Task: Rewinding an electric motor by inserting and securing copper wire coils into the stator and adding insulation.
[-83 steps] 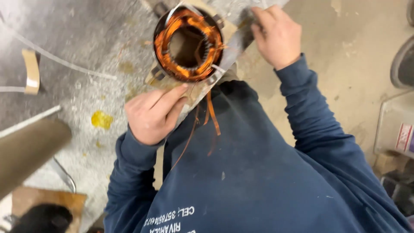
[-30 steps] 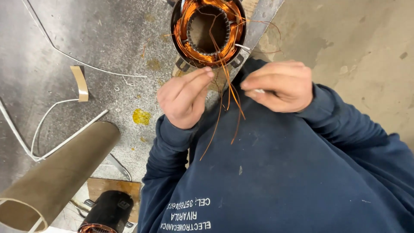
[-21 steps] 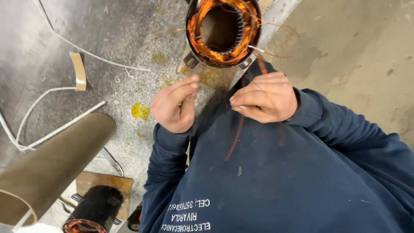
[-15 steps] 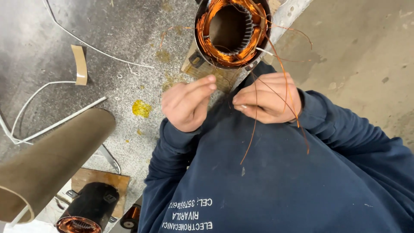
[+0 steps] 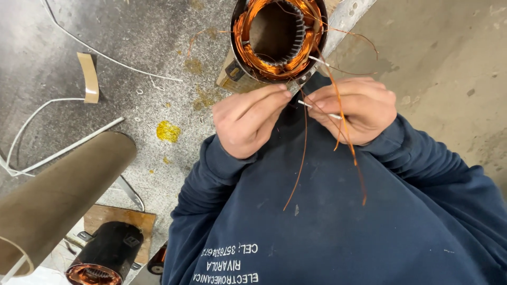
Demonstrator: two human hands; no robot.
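The left hand (image 5: 248, 122) is curled with its fingers drawn together, the fingertips pinching what seems to be the end of a copper wire (image 5: 298, 158) near the lower rim of the stator, though the exact grip is hard to make out where the fingers overlap. The right hand (image 5: 355, 110) is likewise closed, thumb and forefinger pinching a thin white sleeve (image 5: 321, 110) that points toward the left hand, with several bare copper wires (image 5: 348, 142) running across its knuckles. These strands hang down from between the two hands over the front of the dark blue sweatshirt (image 5: 327, 227), one long strand reaching toward the middle of the chest and others trailing off below the right hand. Just above both hands sits the motor stator (image 5: 279, 38), a round metal shell with orange copper windings packed around a dark, slotted bore; loose wire ends curl out from its right side. It rests on a small wooden block (image 5: 227, 79) at the edge of the grey, speckled counter (image 5: 132, 47). Farther left on the counter lie a yellow stain (image 5: 168, 131), a curled strip of tan tape (image 5: 88, 76) and thin white cords (image 5: 58, 150). A large brown cardboard tube (image 5: 58, 195) lies in the lower left, and below it a second, black motor housing (image 5: 105, 256) with copper windings stands on a wooden board (image 5: 119, 216).
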